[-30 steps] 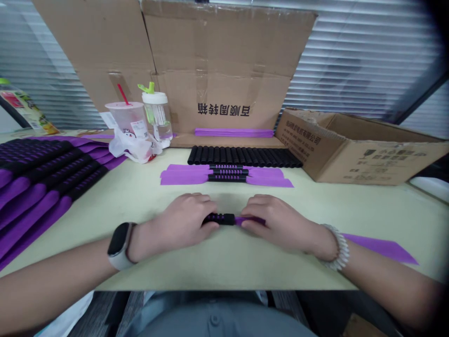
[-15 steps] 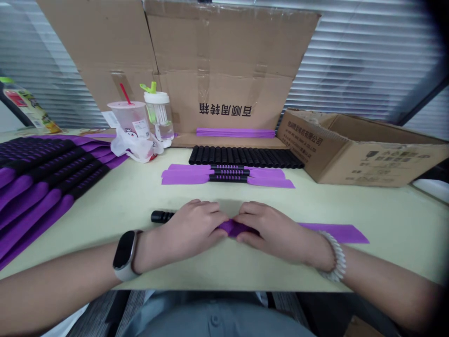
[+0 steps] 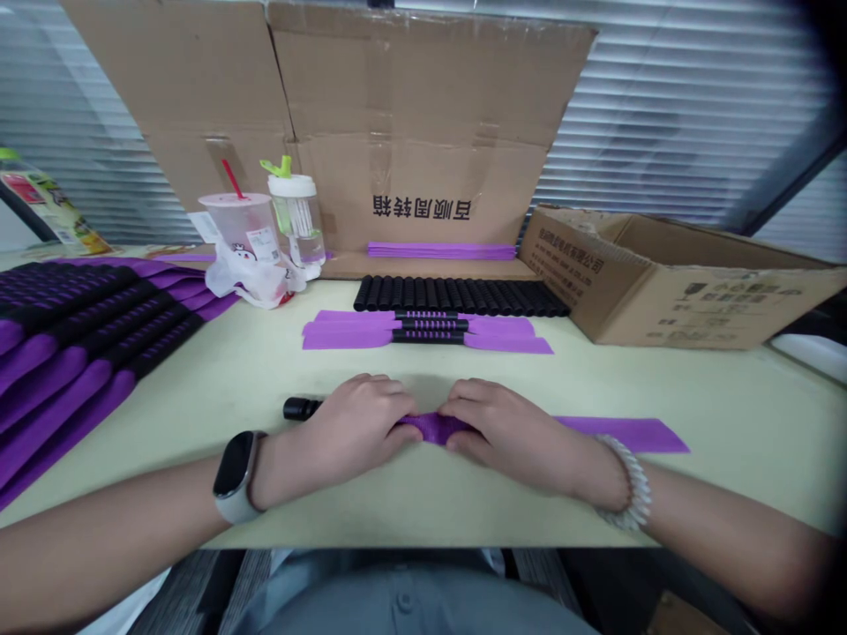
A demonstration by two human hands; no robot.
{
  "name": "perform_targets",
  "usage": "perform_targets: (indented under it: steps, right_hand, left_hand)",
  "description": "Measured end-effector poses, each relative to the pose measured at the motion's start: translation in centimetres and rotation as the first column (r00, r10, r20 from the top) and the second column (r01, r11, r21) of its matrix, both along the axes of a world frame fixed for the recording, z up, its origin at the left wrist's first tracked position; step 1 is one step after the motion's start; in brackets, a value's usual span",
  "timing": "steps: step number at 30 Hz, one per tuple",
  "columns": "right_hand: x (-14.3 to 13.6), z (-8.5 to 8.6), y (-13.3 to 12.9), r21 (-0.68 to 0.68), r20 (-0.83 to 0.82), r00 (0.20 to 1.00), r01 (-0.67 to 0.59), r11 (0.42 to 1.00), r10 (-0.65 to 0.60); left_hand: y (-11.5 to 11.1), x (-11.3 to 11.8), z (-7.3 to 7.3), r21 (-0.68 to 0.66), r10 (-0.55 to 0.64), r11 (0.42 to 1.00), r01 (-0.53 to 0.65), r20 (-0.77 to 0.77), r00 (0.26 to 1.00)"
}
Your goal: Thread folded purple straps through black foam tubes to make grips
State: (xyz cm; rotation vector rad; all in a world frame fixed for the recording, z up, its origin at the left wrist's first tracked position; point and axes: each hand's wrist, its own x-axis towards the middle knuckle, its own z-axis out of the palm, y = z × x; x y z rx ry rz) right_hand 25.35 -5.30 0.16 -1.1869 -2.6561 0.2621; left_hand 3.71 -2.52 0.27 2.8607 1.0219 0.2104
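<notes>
My left hand [image 3: 363, 419] is closed around a black handle tube [image 3: 301, 408], whose ribbed end sticks out to the left of the hand. The rest of the tube is hidden under my fingers. From the thumb side of that hand runs a purple webbing strap [image 3: 433, 429], bunched and narrowed between my two hands. My right hand [image 3: 506, 429] pinches this strap between thumb and fingers. Beyond the right hand, the strap's flat tail lies on the table. How far the strap reaches inside the tube cannot be seen.
Three strapped handles [image 3: 430, 337] lie ahead, before a row of black tubes [image 3: 456, 296] and stacked purple straps [image 3: 440, 251]. More strapped handles [image 3: 112, 326] are piled at left. A cup [image 3: 242, 220], a bottle [image 3: 296, 212] and an open carton [image 3: 694, 304] stand behind.
My left hand has edged left, away from the right, and more purple strap shows between the hands. The strap's tail has slid slightly left.
</notes>
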Motion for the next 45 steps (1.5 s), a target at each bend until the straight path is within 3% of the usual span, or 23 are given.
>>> perform_targets:
  steps: [30, 36, 45]
  right_hand:
    - [-0.5, -0.2, -0.1, 0.004, -0.018, 1.0, -0.022, 1.0, 0.022]
    - [0.9, 0.7, 0.6, 0.034, 0.044, 0.999, 0.001, 0.999, -0.002]
    - [2.1, 1.1, 0.8, 0.006, 0.053, 0.999, 0.007, 1.0, -0.008]
  left_hand:
    - [-0.9, 0.6, -0.4, 0.034, 0.009, 0.999, -0.011, 0.06, 0.998]
    - [-0.4, -0.3, 0.3, -0.012, 0.011, 1.0, -0.011, 0.053, 0.999]
    - [-0.3, -0.5, 0.2, -0.064, 0.074, 0.996, -0.069, 0.08, 0.994]
